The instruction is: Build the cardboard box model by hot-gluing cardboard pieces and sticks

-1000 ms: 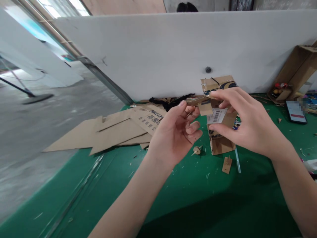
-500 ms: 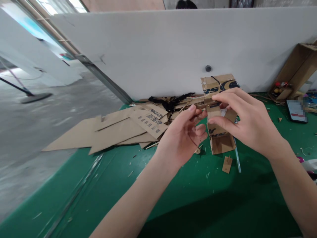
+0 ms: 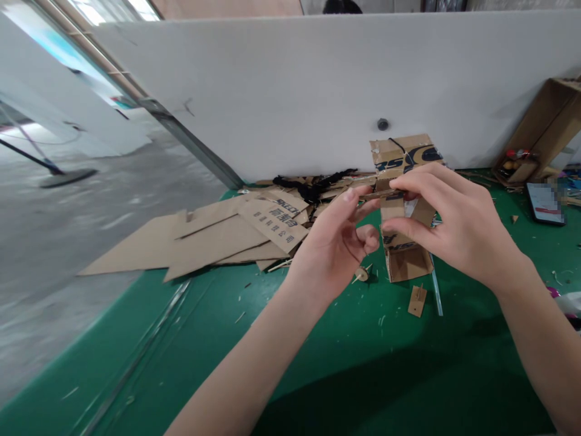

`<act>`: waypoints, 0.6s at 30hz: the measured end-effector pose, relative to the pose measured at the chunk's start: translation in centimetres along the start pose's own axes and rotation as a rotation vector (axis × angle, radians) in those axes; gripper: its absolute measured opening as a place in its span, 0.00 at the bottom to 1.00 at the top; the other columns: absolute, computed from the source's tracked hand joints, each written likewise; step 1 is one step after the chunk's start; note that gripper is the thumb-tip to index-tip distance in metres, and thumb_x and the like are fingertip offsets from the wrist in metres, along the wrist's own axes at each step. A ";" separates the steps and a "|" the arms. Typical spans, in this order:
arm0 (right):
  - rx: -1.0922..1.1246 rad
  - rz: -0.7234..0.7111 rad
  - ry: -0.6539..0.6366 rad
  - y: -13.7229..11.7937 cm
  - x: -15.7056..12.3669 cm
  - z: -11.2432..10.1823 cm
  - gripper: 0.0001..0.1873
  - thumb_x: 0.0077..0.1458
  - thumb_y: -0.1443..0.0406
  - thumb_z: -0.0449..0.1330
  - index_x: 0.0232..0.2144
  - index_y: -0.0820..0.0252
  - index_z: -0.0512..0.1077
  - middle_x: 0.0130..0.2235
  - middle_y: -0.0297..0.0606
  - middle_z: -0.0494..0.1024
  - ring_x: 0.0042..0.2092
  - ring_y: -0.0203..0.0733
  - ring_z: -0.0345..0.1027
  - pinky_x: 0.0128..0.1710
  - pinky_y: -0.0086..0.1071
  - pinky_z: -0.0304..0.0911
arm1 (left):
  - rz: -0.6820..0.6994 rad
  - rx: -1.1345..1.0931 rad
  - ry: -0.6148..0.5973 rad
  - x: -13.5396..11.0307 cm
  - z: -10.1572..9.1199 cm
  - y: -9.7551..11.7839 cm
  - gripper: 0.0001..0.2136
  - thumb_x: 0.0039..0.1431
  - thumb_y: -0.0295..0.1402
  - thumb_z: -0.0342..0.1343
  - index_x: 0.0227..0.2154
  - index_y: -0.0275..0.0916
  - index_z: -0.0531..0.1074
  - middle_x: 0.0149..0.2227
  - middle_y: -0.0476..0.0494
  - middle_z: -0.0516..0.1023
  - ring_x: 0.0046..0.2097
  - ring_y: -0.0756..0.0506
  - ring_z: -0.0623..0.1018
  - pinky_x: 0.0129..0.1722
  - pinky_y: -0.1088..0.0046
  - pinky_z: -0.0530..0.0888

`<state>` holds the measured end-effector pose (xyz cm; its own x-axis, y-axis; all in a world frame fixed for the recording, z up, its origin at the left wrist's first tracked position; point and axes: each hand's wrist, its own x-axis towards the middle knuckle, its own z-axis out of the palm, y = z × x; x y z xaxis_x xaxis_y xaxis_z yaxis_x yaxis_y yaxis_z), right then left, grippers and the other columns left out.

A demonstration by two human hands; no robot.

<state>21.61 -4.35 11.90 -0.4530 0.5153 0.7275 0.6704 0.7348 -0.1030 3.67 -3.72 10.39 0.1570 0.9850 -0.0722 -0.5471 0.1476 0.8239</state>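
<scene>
Both my hands are raised over the green table (image 3: 318,375), working on one small cardboard piece (image 3: 394,212). My right hand (image 3: 449,227) pinches that piece between thumb and forefinger. My left hand (image 3: 338,245) is curled, its thumb and forefinger closed on a thin wooden stick (image 3: 379,194) that runs across to the right hand's fingertips. Behind the hands stands a small printed cardboard box structure (image 3: 406,151). On the table below lie a little cardboard wheel on a stick (image 3: 362,275) and a small cardboard tab (image 3: 416,300).
Flat cardboard sheets (image 3: 218,239) lie at the table's far left, hanging over its edge. A white partition (image 3: 290,91) backs the table. At the far right are a phone (image 3: 545,203) and an open cardboard box (image 3: 544,130). A black tangle (image 3: 313,184) lies by the partition.
The small cardboard piece has been turned, so its barcode label no longer faces me. My left hand has risen and closed in on the stick at the right hand's fingertips.
</scene>
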 end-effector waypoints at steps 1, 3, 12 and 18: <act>-0.005 0.002 -0.004 0.0 0.0 0.0 0.14 0.64 0.59 0.58 0.49 0.58 0.71 0.47 0.43 0.77 0.49 0.48 0.72 0.50 0.43 0.69 | 0.019 0.021 -0.010 0.0 -0.1 0.0 0.08 0.58 0.35 0.62 0.39 0.39 0.77 0.31 0.50 0.79 0.19 0.57 0.71 0.20 0.81 0.71; -0.017 0.003 -0.005 -0.1 0.0 -0.1 0.14 0.64 0.58 0.58 0.48 0.58 0.71 0.46 0.43 0.77 0.49 0.48 0.72 0.49 0.42 0.69 | 0.045 0.053 -0.026 0.1 -0.2 -0.1 0.07 0.58 0.35 0.63 0.37 0.39 0.77 0.29 0.51 0.78 0.19 0.57 0.71 0.20 0.82 0.71; -0.049 -0.012 -0.013 -0.2 0.0 -0.3 0.14 0.64 0.57 0.59 0.47 0.58 0.71 0.45 0.43 0.78 0.47 0.48 0.73 0.48 0.43 0.71 | 0.053 0.065 -0.036 0.0 -0.3 -0.1 0.07 0.55 0.35 0.66 0.34 0.38 0.78 0.25 0.53 0.75 0.19 0.58 0.70 0.20 0.82 0.70; -0.058 -0.015 -0.010 -0.3 0.0 -0.3 0.14 0.64 0.56 0.58 0.46 0.59 0.71 0.45 0.43 0.78 0.47 0.47 0.74 0.48 0.42 0.71 | 0.039 0.067 -0.016 0.0 -0.2 -0.1 0.07 0.55 0.35 0.66 0.34 0.38 0.78 0.25 0.53 0.75 0.19 0.57 0.70 0.20 0.81 0.70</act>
<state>21.62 -4.71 12.16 -0.4692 0.5086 0.7219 0.6961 0.7161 -0.0521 3.57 -3.67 10.17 0.1502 0.9882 -0.0311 -0.4973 0.1027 0.8615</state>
